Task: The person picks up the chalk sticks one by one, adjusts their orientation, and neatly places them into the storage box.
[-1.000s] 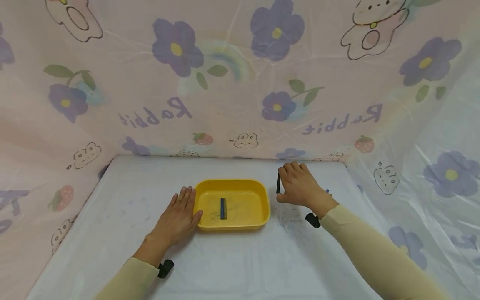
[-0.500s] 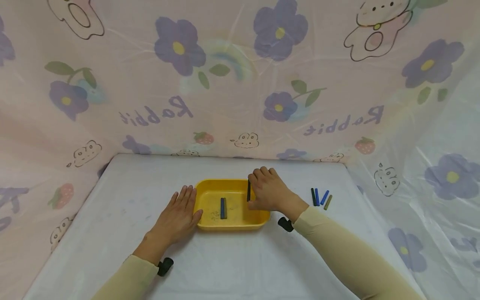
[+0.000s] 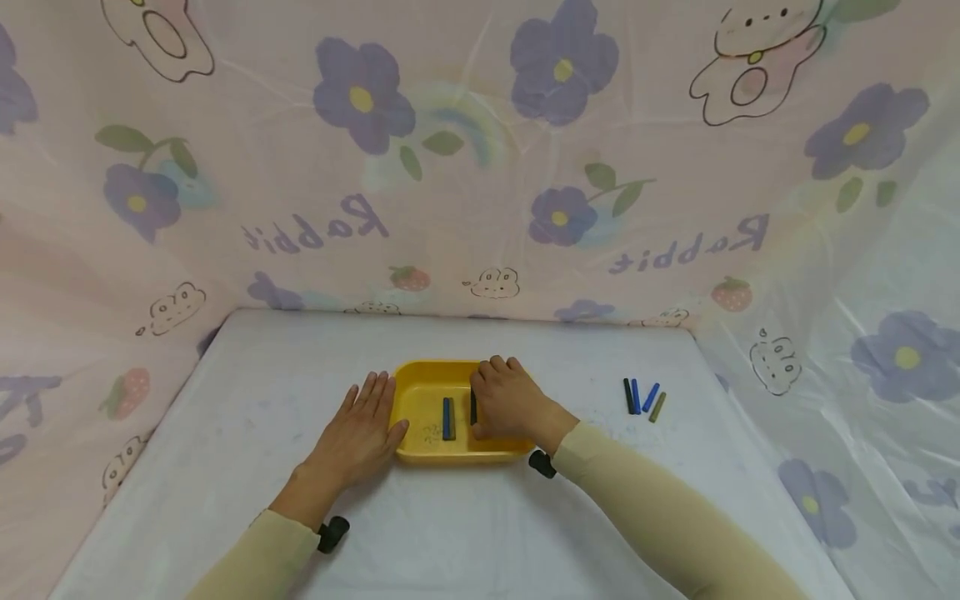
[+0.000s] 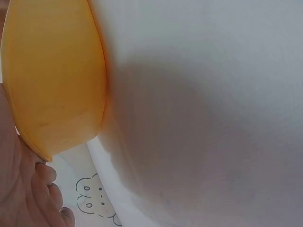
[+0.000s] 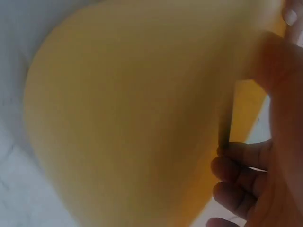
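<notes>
Right hand [image 3: 504,406] grip pinched on dark crayon [image 3: 473,407] inside yellow tray [image 3: 420,375]; left hand [image 3: 358,431] flat against tray

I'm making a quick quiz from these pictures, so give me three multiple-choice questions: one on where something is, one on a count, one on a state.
1. Where does the blue crayon lie?
A. in the yellow tray
B. on the table's left edge
C. in the left hand

2. How many crayons lie on the table right of the tray?
A. two
B. four
C. six

3. What is the right hand doing?
A. lying flat on the table
B. holding a dark crayon over the tray
C. lifting the tray

Answers: 1 A, it rests on the tray floor; 2 B, four lie side by side; 3 B, fingers pinch the crayon, while the left hand rests at the tray's side.
</notes>
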`<state>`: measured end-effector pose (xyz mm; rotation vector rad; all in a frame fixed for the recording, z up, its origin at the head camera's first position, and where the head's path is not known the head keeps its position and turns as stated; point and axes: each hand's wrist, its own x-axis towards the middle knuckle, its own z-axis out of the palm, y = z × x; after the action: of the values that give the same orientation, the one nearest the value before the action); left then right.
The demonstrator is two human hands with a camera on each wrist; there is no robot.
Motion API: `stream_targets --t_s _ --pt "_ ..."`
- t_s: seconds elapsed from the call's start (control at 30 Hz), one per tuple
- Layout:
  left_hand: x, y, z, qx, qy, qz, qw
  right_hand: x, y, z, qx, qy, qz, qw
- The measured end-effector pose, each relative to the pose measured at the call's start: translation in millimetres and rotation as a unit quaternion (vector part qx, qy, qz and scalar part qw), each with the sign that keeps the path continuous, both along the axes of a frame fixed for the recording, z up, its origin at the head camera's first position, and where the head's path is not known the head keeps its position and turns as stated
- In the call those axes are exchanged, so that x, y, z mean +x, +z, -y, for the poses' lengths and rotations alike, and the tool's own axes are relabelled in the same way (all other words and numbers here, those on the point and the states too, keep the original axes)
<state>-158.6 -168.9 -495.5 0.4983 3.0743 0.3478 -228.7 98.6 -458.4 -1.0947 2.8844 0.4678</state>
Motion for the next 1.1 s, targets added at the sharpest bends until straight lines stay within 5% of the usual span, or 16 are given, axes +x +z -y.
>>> stream_targets --t_s 0.47,1.1 --pt "-1.1 0.1 0.8 0.001 -0.002 0.005 1.0000 -1.4 -21.2 14.9 0.037 0.009 0.000 0.999" --pt "0.7 -0.7 0.1 0.017 -0.004 -0.007 0.9998 -1.3 -23.9 21.0 0.043 0.012 0.018 0.999"
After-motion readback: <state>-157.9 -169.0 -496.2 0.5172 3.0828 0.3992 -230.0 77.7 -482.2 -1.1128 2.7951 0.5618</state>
